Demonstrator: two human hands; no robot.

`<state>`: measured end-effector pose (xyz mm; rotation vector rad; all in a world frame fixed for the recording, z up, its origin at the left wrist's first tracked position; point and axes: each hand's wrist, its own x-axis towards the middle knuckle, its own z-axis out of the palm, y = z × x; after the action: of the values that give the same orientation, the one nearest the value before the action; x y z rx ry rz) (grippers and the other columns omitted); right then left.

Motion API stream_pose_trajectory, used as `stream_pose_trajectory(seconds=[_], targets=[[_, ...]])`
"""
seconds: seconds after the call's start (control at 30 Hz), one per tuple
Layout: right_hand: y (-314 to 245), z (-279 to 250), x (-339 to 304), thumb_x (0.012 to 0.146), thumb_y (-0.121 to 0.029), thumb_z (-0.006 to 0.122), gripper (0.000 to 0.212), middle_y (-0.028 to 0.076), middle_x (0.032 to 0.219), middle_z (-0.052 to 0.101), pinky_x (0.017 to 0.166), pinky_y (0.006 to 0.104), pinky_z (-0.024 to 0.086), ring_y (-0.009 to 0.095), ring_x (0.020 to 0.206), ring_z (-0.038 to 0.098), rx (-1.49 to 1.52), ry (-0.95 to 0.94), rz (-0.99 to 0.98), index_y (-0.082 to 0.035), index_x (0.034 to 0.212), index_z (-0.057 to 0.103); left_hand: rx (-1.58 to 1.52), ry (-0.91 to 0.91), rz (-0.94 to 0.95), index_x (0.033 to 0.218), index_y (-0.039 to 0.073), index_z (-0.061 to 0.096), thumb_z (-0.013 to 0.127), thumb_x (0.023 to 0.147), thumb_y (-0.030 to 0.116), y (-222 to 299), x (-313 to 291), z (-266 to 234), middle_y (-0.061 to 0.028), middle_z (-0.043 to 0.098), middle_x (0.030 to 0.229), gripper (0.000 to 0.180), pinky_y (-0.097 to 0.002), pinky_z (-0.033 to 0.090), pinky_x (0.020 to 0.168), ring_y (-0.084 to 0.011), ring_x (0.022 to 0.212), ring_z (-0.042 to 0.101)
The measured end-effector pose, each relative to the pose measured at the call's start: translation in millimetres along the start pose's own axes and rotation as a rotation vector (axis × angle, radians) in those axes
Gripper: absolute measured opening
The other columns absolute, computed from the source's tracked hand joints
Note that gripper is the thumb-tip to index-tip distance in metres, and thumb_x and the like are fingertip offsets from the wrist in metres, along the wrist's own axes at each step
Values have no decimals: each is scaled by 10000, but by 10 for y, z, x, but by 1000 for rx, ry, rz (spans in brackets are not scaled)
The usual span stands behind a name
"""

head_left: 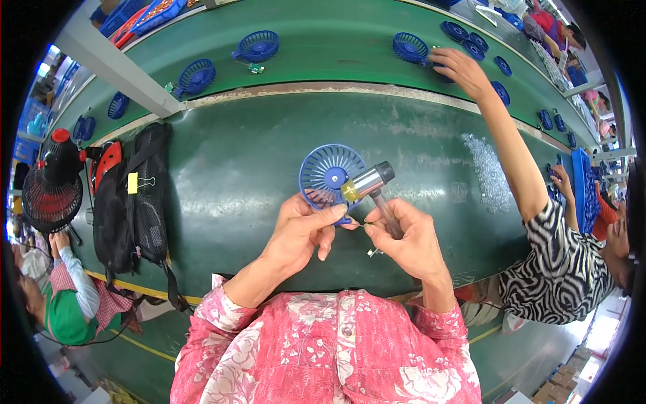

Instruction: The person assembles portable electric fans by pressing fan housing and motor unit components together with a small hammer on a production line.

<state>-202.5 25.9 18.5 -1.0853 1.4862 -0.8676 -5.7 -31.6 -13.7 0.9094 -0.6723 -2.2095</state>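
My left hand (296, 232) grips a round blue fan housing (330, 165) by its lower edge, thumb on top; slotted ribs fan out from its centre. In my right hand (410, 239) is a small hammer (369, 182) with a shiny metal head, a yellowish face and a black end. Its head lies over the lower right of the housing; I cannot tell whether they touch. Thin wires run between my two hands near the right thumb and fingertips. A small circuit board (375, 252) dangles just below the right hand.
Along the far side a green conveyor belt (323, 64) carries several blue fan housings (259, 46). A co-worker's arm (511, 141) reaches over from the right. Small clear pieces (488, 172) lie scattered on the table. At left are a black bag (131, 202) and a fan (54, 182).
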Motion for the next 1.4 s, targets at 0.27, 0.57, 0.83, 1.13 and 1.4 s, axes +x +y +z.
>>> stream_pose_trajectory(seconds=[0.27, 0.57, 0.83, 1.13, 1.4], targets=[[-36, -15, -25, 832, -54, 705, 160, -4, 669, 586, 537, 251, 428, 49, 590, 499, -150, -1, -51, 16, 957, 633, 121, -56, -22, 1127, -17, 589, 695, 892, 127, 40, -37, -35, -184, 705, 869, 295, -225, 400, 363, -91, 440, 515], [-25, -25, 2, 861, -164, 744, 203, 83, 623, 573, 513, 304, 399, 105, 557, 507, -345, -50, -97, 6, 952, 681, -66, -16, -170, 1110, -45, 579, 663, 904, 156, 42, -55, -54, -190, 704, 869, 300, -241, 387, 369, -93, 459, 507], [-6, 256, -44, 871, -73, 670, 213, 151, 992, 625, 588, 432, 544, 366, 707, 653, -550, 5, -565, -24, 1071, 615, -132, 37, -188, 886, 51, 617, 671, 929, 344, -53, -141, -40, -38, 577, 640, 302, -259, 397, 373, -129, 463, 539], [27, 259, 98, 833, -60, 727, 142, 83, 770, 619, 529, 313, 491, 204, 596, 618, -353, 157, -505, 8, 933, 653, -2, -21, -244, 1044, 6, 567, 557, 999, 366, 69, -247, -105, -120, 691, 820, 363, -261, 463, 416, -167, 538, 618], [303, 58, 384, 879, -155, 740, 190, -10, 662, 637, 490, 242, 403, 38, 570, 531, 79, 139, 136, 24, 842, 688, 1633, -57, 1046, 1091, 20, 632, 762, 738, 153, -189, -220, -63, -111, 598, 1098, 400, -434, 469, 834, -287, 995, 596]])
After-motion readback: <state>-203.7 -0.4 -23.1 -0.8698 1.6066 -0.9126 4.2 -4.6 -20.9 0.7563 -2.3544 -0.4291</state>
